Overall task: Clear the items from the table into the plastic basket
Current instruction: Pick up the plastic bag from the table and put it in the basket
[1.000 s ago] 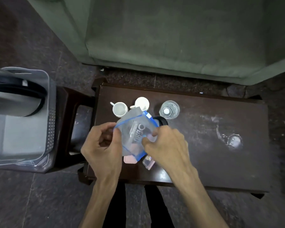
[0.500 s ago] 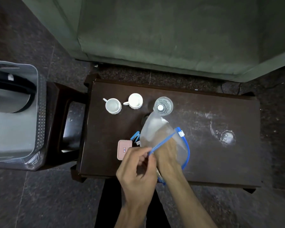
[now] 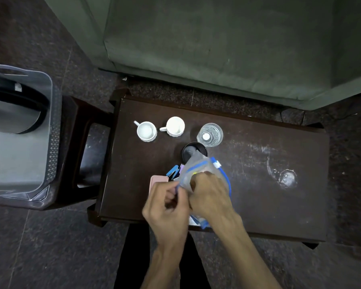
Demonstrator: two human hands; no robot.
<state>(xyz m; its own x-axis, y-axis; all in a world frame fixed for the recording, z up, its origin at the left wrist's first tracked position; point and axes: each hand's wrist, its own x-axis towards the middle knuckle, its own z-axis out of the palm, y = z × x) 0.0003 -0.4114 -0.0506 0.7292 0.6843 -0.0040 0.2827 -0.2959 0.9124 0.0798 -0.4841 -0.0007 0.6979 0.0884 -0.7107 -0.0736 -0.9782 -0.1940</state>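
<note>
Dark wooden surface (image 3: 258, 205), near edge: clear zip bag (image 3: 202, 172) held above it, my left hand (image 3: 167, 211) fingers pinching its blue rim, right hand (image 3: 211, 197) closed on its side; plastic basket (image 3: 19, 142) well off leftward, nearer my left.

Clear zip bag (image 3: 204, 170) with blue seal, held above bench (image 3: 258, 197); two white cups (image 3: 146, 131), glass (image 3: 210, 134) upright; grey basket (image 3: 19, 142) left.
</note>
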